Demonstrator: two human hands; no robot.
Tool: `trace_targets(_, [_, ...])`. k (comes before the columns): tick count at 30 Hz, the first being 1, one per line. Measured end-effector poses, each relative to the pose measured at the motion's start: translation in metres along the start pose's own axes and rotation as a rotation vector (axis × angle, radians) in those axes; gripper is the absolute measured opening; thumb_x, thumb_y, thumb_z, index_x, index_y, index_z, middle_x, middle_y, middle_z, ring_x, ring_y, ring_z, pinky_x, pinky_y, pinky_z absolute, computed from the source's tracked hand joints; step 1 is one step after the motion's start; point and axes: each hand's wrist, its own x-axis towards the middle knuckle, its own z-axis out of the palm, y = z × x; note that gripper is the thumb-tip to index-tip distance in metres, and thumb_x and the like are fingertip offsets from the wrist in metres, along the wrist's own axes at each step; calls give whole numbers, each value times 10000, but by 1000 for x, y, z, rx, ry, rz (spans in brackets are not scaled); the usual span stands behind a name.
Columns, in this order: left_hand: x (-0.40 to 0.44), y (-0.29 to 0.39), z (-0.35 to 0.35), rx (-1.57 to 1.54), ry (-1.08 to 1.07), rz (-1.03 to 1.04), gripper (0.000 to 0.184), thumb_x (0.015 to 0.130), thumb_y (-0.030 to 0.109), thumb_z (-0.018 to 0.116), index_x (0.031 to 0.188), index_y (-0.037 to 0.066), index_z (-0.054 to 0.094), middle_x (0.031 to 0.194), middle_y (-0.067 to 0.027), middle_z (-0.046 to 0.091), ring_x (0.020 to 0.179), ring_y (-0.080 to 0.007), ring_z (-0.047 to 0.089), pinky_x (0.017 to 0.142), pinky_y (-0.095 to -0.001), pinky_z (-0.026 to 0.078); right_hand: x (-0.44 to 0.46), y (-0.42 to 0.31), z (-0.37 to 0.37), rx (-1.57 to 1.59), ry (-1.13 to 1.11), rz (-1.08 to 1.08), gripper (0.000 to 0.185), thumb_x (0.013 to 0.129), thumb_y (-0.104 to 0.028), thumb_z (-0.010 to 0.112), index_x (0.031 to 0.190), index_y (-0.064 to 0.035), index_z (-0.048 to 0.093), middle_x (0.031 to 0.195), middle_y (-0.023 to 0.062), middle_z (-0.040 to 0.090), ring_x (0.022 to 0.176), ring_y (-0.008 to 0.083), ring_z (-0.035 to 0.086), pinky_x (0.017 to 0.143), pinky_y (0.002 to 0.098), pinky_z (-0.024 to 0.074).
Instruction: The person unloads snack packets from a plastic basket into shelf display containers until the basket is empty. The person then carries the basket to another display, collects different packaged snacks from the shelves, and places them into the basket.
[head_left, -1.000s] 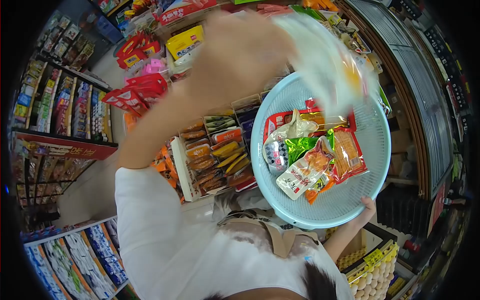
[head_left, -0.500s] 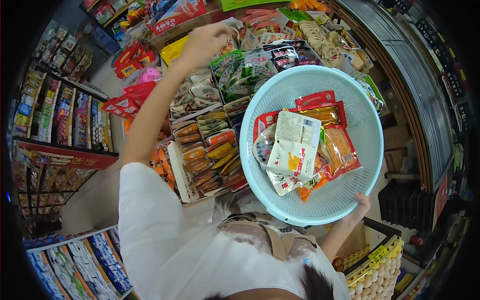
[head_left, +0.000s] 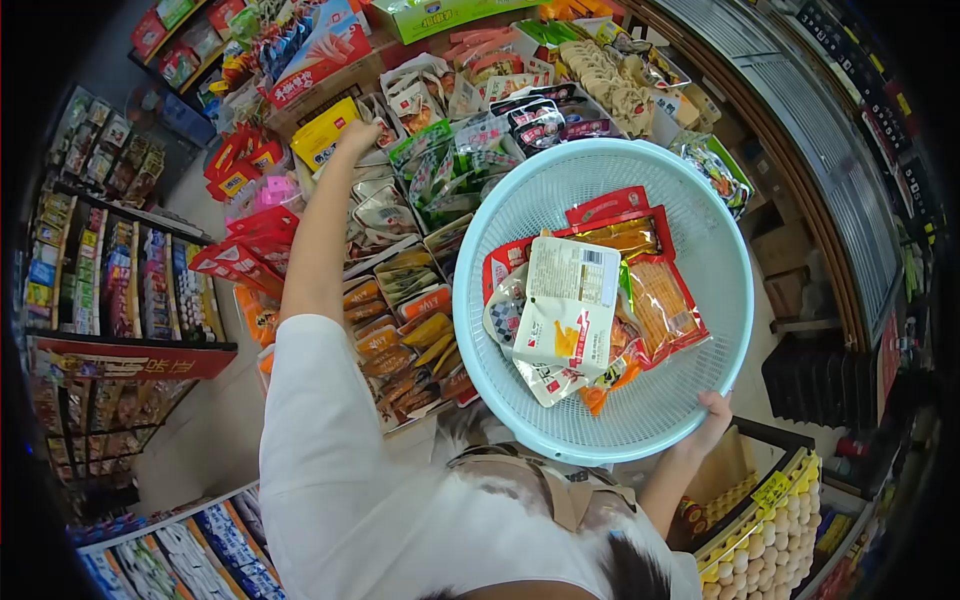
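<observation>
The head camera looks forward and down, close above the blue basket point(head_left: 718, 275).

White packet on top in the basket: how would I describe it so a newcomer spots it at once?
Find the big round light-blue basket, gripped at its rim by the right hand. Inside, just left of the red-edged packet, lies the white packet. Unlike its neighbours, it shows a mostly white, uncovered face with a barcode near its upper right corner.

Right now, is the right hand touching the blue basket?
Touching: the head view shows the right hand holding the blue basket at its lower-right rim.
</observation>
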Motion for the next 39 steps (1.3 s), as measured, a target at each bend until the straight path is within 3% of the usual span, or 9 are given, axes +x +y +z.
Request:
trace_targets(8, [-21,1,-11,-504,-40,-118,265,682,225,583,789,-8,650,794,-164,640,721,-239,628,659,-361,467,1,2,-2,-37,-10,-37,624,531,-17,458,1144,57,369,1081,214,464,995,333,486,889,427,424])
trace_targets(12, [-14,-7,-23,-313,40,-92,281,683,260,584,825,29,658,792,-168,642,755,-258,628,683,-360,463,1,1,0,-48,6,-13,638,531,-10,466,1160,32,370,1072,195,464,990,319,483,873,405,426])
trace_targets(20, [-90,60,-108,-41,616,395,313,740,325,551,896,73,650,831,-111,651,803,-271,616,729,-335,462,2,0,0,-76,-5,-46,626,528,-8,469,1143,32,364,1070,207,460,992,334,485,881,435,433])
trace_targets(24, [-138,101,-140,-405,551,504,238,777,245,546,917,83,649,839,-79,657,812,-237,618,708,-301,475,5,0,0,-40,-26,-25,649,523,-8,470,1163,28,369,1080,197,467,1000,327,484,886,414,429])
trace_targets(26, [-176,132,-143,-860,390,732,161,800,133,577,921,45,636,816,-52,638,782,-94,590,676,-220,454,5,1,-3,-42,-14,-13,674,522,-12,464,1188,21,367,1097,187,463,1019,322,472,890,397,420])
trace_targets(31, [-272,218,-98,-1046,114,882,155,829,139,574,974,103,616,923,-89,636,821,-232,605,755,-255,453,7,0,-3,-20,-53,-21,627,534,-1,481,1150,49,372,1085,219,477,994,341,500,892,428,436])
trace_targets(33, [-290,234,-69,-760,302,1242,171,778,136,603,928,56,625,839,-60,643,806,-124,607,728,-229,464,3,1,3,-16,-38,-33,632,536,-1,478,1156,50,369,1099,221,471,1011,344,490,906,432,423])
trace_targets(35, [-295,247,-34,-335,447,1718,196,762,136,601,942,59,608,941,-72,630,923,-176,589,825,-276,454,1,0,4,-21,-25,-37,637,538,-1,475,1163,50,365,1113,222,464,1027,348,480,921,436,410])
trace_targets(39, [-310,238,-4,312,54,1676,221,748,123,596,961,66,591,1049,-80,592,1029,-220,532,884,-328,425,-1,1,3,-52,-10,-26,645,536,-3,466,1170,52,363,1124,221,459,1042,350,468,939,435,389])
